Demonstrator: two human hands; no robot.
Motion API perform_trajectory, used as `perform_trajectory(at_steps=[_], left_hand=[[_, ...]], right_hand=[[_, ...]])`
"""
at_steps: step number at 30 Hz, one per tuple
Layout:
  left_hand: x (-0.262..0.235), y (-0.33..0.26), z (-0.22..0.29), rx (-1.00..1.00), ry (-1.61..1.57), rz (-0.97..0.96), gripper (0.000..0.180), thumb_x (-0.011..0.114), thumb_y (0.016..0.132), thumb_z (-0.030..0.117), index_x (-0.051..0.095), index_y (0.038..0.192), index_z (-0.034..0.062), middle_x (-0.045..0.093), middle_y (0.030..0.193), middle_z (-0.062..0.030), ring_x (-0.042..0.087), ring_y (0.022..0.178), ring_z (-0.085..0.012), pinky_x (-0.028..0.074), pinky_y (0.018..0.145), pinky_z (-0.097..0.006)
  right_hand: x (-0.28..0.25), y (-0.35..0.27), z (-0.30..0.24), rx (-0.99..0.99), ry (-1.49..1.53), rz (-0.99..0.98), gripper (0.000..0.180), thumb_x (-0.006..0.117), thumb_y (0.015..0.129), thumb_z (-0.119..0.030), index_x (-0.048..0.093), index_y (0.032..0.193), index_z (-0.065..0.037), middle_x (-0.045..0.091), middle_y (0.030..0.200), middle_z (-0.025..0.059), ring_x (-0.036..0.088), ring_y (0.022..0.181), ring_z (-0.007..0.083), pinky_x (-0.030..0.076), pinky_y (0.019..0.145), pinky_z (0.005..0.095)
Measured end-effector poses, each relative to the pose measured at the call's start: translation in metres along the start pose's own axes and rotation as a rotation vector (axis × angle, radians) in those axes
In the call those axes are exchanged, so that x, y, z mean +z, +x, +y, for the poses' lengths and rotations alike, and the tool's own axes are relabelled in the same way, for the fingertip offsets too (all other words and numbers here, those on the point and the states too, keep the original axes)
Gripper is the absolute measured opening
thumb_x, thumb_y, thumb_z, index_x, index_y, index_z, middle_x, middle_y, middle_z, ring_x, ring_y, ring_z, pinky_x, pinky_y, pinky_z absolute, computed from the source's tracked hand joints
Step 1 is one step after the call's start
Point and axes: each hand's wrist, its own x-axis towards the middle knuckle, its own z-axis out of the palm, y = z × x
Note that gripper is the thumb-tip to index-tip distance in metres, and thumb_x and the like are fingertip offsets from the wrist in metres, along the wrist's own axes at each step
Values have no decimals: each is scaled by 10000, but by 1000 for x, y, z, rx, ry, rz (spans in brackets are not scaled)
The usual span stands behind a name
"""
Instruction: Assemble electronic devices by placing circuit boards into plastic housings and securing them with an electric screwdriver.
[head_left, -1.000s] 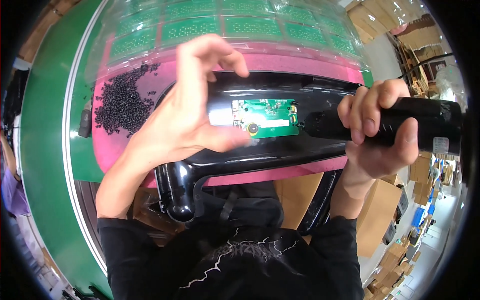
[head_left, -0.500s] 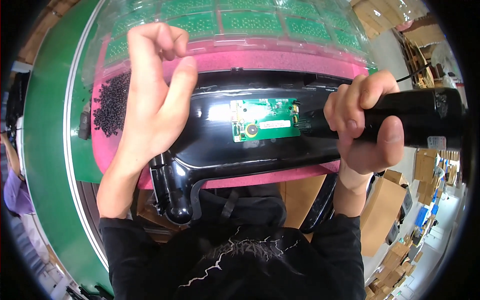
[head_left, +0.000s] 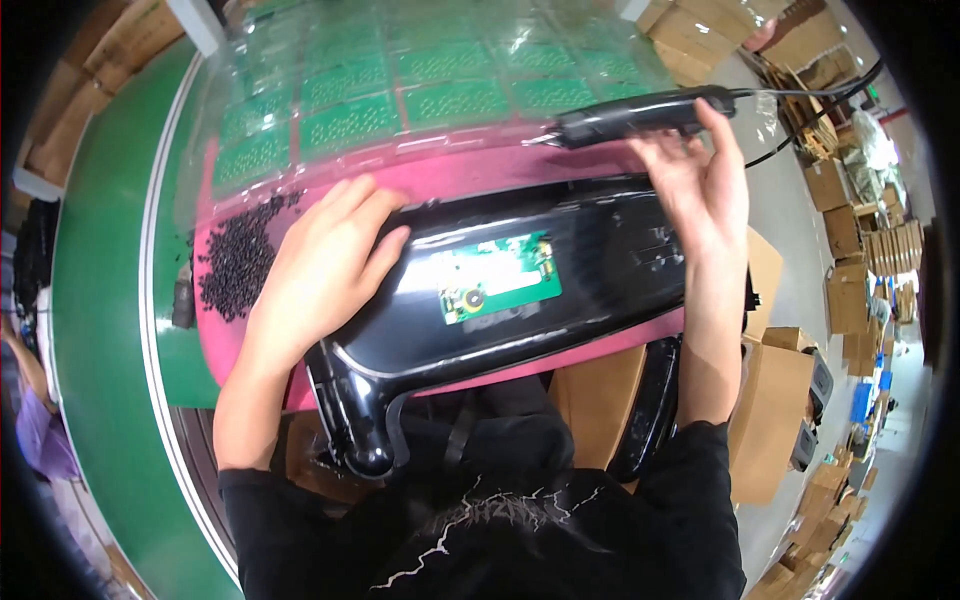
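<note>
A glossy black plastic housing (head_left: 400, 335) lies slightly slanted on the pink mat, with a rounded arm jutting toward me at its left end. On its face sits a green circuit board (head_left: 515, 293) with a white label and a round component. My left hand (head_left: 325, 265) rests on the housing's left end, fingers bent over the far rim and thumb on the face. Beyond the right end, my right hand (head_left: 700, 180) loosely holds a black electric screwdriver (head_left: 630, 118), thumb over its rear part and fingers at its lower side. Its tip points left; its cable runs off right.
Many small black screws (head_left: 240, 260) are heaped on the pink mat (head_left: 470, 185) at left. Clear plastic trays (head_left: 350, 125) line the far side of the green table (head_left: 100, 300). An open cardboard box (head_left: 775, 420) stands at right, a black curved part (head_left: 645, 410) beside it.
My right hand has carried the screwdriver away from above the housing's right end to the far right. My left hand has come down onto the housing, which is now tilted more.
</note>
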Motion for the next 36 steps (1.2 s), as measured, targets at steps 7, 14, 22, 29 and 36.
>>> perform_trajectory(at_steps=[7, 14, 22, 29, 36], left_hand=[[-5, 6, 15, -67, 27, -155, 213, 677, 823, 184, 618, 833, -20, 530, 809, -162, 574, 790, -384, 450, 678, -459], [-5, -7, 44, 110, 37, 142, 133, 692, 750, -35, 627, 866, -43, 501, 754, -140, 522, 646, -307, 411, 581, -372], [-82, -143, 24, 5, 636, 688, 271, 647, 882, 17, 642, 1150, -25, 604, 932, -163, 581, 858, -264, 494, 721, -340], [-80, -170, 55, -452, -580, 1405, 175, 695, 584, -21, 543, 619, 57, 557, 739, -124, 557, 832, -248, 459, 756, -381], [-137, -228, 10, -465, -1024, 1243, 157, 610, 694, 140, 645, 792, 22, 606, 787, -168, 561, 872, -330, 439, 809, -505]], right_hand=[[-12, -66, -29, 27, -106, -219, 237, 489, 1003, -246, 524, 1058, -18, 553, 791, 57, 561, 724, 152, 494, 651, 281], [-97, -124, -108, -584, -102, 4, 317, 513, 984, -310, 513, 719, -137, 275, 441, -68, 233, 358, 61, 205, 381, 231], [-271, -172, -63, -683, -902, 634, 120, 503, 900, -100, 552, 796, -64, 494, 619, -19, 452, 495, 78, 382, 471, 243], [-334, -186, 38, 184, -1333, 161, 498, 700, 846, -244, 500, 1242, -17, 628, 935, 103, 614, 809, 152, 499, 740, 286], [-321, -199, -25, 153, 274, 166, 672, 279, 979, -598, 391, 1364, -58, 591, 1209, 182, 621, 1017, 290, 508, 845, 381]])
